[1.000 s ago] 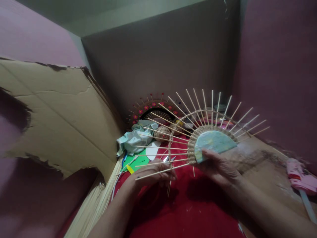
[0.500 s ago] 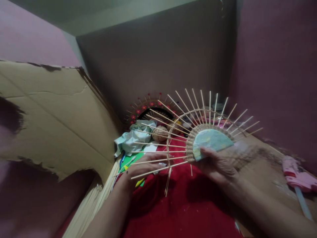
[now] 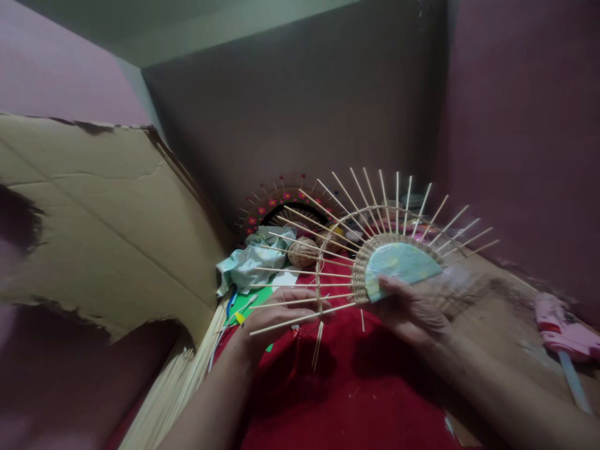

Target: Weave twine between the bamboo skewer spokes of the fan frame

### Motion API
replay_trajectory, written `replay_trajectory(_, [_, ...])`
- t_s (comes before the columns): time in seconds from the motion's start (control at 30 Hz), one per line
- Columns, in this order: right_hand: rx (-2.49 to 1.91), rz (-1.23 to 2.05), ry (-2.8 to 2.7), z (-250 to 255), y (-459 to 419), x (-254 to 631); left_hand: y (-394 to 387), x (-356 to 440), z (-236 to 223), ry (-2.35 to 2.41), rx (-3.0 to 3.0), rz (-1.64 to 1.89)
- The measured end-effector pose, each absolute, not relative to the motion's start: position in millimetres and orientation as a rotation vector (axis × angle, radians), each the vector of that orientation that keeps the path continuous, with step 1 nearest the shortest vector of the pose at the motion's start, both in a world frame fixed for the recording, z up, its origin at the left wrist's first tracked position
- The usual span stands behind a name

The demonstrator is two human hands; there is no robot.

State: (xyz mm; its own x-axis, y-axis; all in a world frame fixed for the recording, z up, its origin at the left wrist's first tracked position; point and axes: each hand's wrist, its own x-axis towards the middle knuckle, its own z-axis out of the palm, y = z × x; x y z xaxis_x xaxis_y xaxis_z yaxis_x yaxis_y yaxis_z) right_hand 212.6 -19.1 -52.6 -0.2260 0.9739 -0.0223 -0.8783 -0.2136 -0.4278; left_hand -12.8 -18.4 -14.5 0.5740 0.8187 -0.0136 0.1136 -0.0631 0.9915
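A half-round woven fan [image 3: 403,262] with a pale blue-green cloth centre is held up in front of me, its thin sticks spreading outward. Twine is woven tightly around the centre, and a second twine band [image 3: 320,262] crosses the sticks farther out. My right hand [image 3: 412,315] grips the centre at its straight lower edge, thumb on the cloth face and fingers behind. At the fan's lower left, my left hand [image 3: 281,312] is closed with its fingertips at the end of the outer band, partly behind the sticks. Loose ends [image 3: 318,347] hang below that spot.
A red cloth [image 3: 356,400] lies below. Behind are a twine ball [image 3: 304,252], crumpled pale cloth [image 3: 257,259] and a flower-trimmed arch [image 3: 287,197]. Torn cardboard [image 3: 103,219] and a bundle of sticks [image 3: 164,394] stand left. A pink glue gun [image 3: 562,328] lies right.
My left hand has shifted slightly right and its fingertips have closed in at the outer twine band. The fan and my right hand stay almost in place.
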Motion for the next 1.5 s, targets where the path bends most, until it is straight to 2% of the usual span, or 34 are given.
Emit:
replay_trajectory(0.33, [-0.333,1.787,-0.444,-55,-18,211,-18,-10,-18,0.903,1.650,0.633])
replay_trajectory(0.97, [-0.353,1.698,-0.461,-54,-9,216,-15,-14,-32,0.757,1.226,0.438])
replay_trajectory(1.5, [-0.318,1.707,-0.362,-53,-7,216,-13,-18,-28,0.831,1.356,0.389])
